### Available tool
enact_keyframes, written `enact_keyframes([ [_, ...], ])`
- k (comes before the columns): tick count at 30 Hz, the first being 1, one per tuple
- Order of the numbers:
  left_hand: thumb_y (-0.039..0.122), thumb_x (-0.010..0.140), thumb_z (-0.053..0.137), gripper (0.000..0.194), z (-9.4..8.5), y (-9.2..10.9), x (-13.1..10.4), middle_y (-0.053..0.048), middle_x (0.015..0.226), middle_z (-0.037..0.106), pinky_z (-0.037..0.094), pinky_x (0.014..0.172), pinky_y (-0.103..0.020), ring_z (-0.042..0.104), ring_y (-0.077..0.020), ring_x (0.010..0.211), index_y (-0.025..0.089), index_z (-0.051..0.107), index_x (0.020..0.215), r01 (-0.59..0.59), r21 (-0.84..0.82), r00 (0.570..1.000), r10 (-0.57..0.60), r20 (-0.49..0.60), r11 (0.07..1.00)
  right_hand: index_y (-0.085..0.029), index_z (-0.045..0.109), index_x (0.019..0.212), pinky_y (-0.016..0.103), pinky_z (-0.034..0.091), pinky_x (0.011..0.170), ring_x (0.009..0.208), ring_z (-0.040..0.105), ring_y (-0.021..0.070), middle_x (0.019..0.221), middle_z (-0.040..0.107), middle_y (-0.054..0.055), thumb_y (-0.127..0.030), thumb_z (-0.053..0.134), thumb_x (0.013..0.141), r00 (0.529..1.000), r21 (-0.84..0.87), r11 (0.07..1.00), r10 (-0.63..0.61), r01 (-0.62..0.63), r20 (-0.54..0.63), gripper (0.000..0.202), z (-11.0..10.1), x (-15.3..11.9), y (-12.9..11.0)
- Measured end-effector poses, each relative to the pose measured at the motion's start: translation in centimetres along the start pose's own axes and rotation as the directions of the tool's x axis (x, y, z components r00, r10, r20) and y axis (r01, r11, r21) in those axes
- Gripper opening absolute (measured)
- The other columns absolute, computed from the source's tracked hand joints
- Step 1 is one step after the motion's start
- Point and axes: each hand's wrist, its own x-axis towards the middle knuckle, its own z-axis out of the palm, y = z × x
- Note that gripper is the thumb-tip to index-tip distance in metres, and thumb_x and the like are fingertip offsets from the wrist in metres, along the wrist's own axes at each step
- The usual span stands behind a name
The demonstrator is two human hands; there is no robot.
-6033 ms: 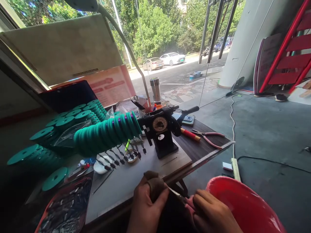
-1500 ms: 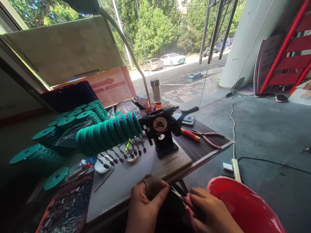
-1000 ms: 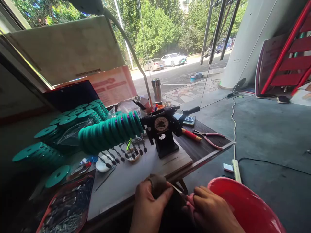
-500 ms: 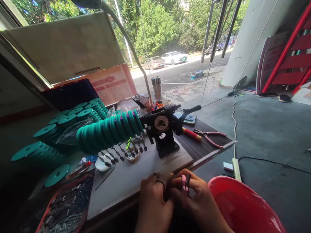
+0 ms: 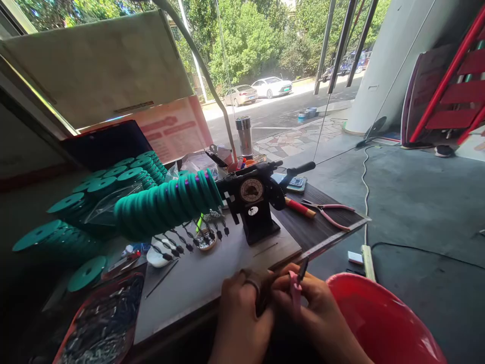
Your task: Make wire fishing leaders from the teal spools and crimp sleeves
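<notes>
Side by side at the table's front edge, my left hand point(image 5: 244, 308) and my right hand point(image 5: 303, 298) nearly meet. The left fingers are curled closed, a ring on one of them; what they pinch is dark and hidden. A small pink tool point(image 5: 295, 288) with a dark tip pointing up is gripped in my right hand. Beyond them stands a black winding machine point(image 5: 252, 202) with a dial and a crank handle. Its shaft carries a row of green spools point(image 5: 166, 207). Short dark cords with small black ends hang below the spools.
Pink-handled pliers point(image 5: 333, 215) lie at the table's right, beside a red-handled tool point(image 5: 299, 208). A red basin point(image 5: 382, 313) is at the lower right. A tray of small metal parts point(image 5: 102, 318) and stacked green spools point(image 5: 71, 202) fill the left.
My right hand has shifted slightly right, away from the left, and the dark tip of the pink tool now points more upward. The left hand has barely moved.
</notes>
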Motion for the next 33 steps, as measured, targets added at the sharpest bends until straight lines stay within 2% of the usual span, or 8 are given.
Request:
enact_keyframes([
  [9, 0.024, 0.073, 0.056, 0.022, -0.3, 0.0, 0.3, -0.005, 0.097, 0.06, 0.039, 0.085, -0.038, 0.053, -0.0223, 0.095, 0.023, 0.063, 0.094, 0.019, 0.03, 0.999, -0.021, 0.05, 0.999, -0.008, 0.062, 0.066, 0.009, 0.039, 0.057, 0.062, 0.048, 0.0031, 0.07, 0.051, 0.006, -0.048, 0.052, 0.076, 0.993, 0.02, 0.995, 0.094, -0.096, 0.068, 0.042, -1.7, 0.3, 0.3],
  [16, 0.025, 0.073, 0.056, 0.016, -0.1, 0.2, 0.5, -0.002, 0.089, 0.062, 0.041, 0.079, -0.037, 0.055, -0.0222, 0.088, 0.025, 0.063, 0.087, 0.025, 0.064, 0.999, -0.026, 0.02, 0.998, -0.008, 0.06, 0.066, 0.01, 0.04, 0.059, 0.065, 0.047, 0.0037, 0.072, 0.05, 0.005, -0.048, 0.055, 0.074, 0.984, 0.102, 0.98, 0.163, -0.17, 0.073, 0.042, -1.8, 0.0, 1.0],
  [22, 0.026, 0.073, 0.057, 0.013, 0.1, 0.3, 0.4, -0.002, 0.087, 0.061, 0.04, 0.079, -0.036, 0.055, -0.0216, 0.087, 0.024, 0.064, 0.083, 0.029, -0.002, 0.999, -0.029, -0.041, 1.0, -0.007, 0.06, 0.069, 0.01, 0.038, 0.056, 0.063, 0.045, 0.0033, 0.07, 0.048, 0.005, -0.049, 0.054, 0.074, 0.976, 0.115, 0.97, 0.208, -0.215, 0.07, 0.043, -1.8, 0.1, 1.1],
  [26, 0.023, 0.071, 0.06, 0.01, 0.3, 0.7, 0.3, -0.001, 0.085, 0.061, 0.039, 0.077, -0.034, 0.055, -0.0206, 0.085, 0.023, 0.064, 0.08, 0.055, -0.079, 0.995, -0.061, -0.083, 0.995, -0.006, 0.058, 0.063, 0.011, 0.038, 0.056, 0.062, 0.043, 0.0032, 0.069, 0.047, 0.006, -0.051, 0.055, 0.072, 0.971, 0.11, 0.967, 0.22, -0.23, 0.093, 0.046, -1.8, 0.2, 0.8],
  [33, 0.029, 0.08, 0.052, 0.014, 0.3, 0.3, 0.4, -0.001, 0.08, 0.059, 0.037, 0.075, -0.032, 0.054, -0.0182, 0.08, 0.021, 0.062, 0.076, 0.013, -0.088, 0.993, -0.023, -0.113, 0.996, -0.005, 0.055, 0.063, 0.012, 0.036, 0.054, 0.064, 0.043, 0.0047, 0.072, 0.045, 0.006, -0.053, 0.06, 0.066, 0.93, 0.167, 0.918, 0.34, -0.36, 0.14, 0.048, -1.7, -0.5, 1.0],
])
